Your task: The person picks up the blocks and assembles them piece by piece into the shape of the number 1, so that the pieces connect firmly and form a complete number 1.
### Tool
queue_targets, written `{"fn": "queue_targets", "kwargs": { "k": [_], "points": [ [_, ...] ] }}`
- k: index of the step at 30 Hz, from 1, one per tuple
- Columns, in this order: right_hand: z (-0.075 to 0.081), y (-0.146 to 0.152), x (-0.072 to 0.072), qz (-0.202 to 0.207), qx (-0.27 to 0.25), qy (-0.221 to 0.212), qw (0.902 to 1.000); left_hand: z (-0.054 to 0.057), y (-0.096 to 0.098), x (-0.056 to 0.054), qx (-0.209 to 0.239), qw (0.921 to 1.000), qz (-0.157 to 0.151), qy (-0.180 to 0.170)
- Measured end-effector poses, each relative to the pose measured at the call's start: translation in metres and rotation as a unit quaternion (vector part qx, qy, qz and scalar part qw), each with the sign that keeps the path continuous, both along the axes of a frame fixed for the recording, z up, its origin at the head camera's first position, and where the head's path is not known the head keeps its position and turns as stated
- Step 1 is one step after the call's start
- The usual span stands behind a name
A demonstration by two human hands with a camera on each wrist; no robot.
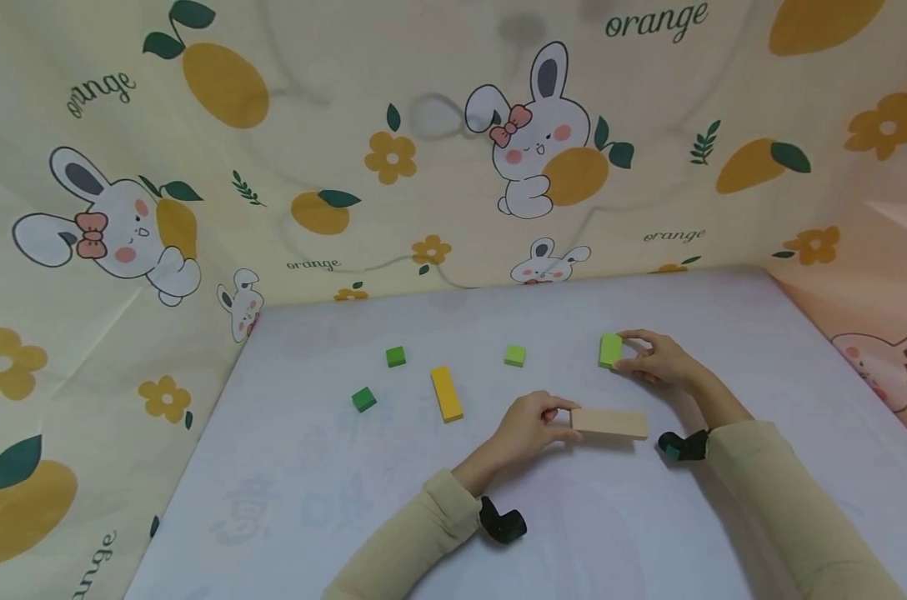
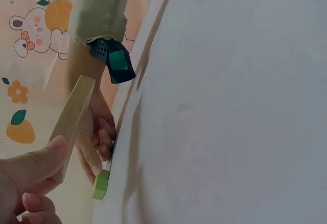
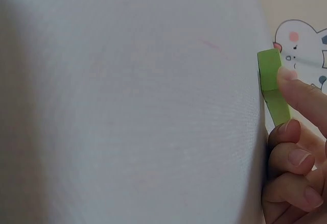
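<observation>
In the head view my left hand [image 1: 527,427] pinches one end of a long plain wooden block [image 1: 611,423] between thumb and fingers. The left wrist view shows this wooden block [image 2: 75,112] held above the white surface. Farther back and to the right, my right hand [image 1: 660,360] grips a light green block [image 1: 609,351] by its right side. Seen from the right wrist, the thumb or a finger presses on the green block [image 3: 271,71], which rests on the surface, while the other fingers are curled beside it.
A smaller light green block [image 1: 514,356] lies left of the right hand. Farther left are a long yellow block [image 1: 447,394] and two dark green blocks [image 1: 396,357]. A patterned cloth [image 1: 393,217] stands behind the white table [image 1: 311,492]. Black devices [image 1: 503,523] sit at both wrists.
</observation>
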State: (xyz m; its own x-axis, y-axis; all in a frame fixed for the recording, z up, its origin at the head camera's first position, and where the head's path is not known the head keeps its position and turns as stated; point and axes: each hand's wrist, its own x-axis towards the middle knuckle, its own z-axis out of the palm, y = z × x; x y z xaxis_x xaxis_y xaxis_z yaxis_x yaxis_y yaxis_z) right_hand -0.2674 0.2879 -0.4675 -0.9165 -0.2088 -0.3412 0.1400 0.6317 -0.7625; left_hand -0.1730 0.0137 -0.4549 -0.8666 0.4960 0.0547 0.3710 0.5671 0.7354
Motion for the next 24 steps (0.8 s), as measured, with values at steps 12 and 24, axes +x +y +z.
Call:
{"fn": "queue_targets", "kwargs": {
  "k": [12, 24],
  "points": [
    [-0.002, -0.001, -0.001, -0.004, 0.015, -0.003, 0.9999, 0.000, -0.024, 0.015, 0.035, 0.9993, 0.002, 0.012],
    [-0.002, 0.000, 0.000, -0.003, 0.015, -0.003, 0.9999, 0.001, -0.049, 0.035, 0.054, 0.9984, 0.007, 0.018]
  ]
}}
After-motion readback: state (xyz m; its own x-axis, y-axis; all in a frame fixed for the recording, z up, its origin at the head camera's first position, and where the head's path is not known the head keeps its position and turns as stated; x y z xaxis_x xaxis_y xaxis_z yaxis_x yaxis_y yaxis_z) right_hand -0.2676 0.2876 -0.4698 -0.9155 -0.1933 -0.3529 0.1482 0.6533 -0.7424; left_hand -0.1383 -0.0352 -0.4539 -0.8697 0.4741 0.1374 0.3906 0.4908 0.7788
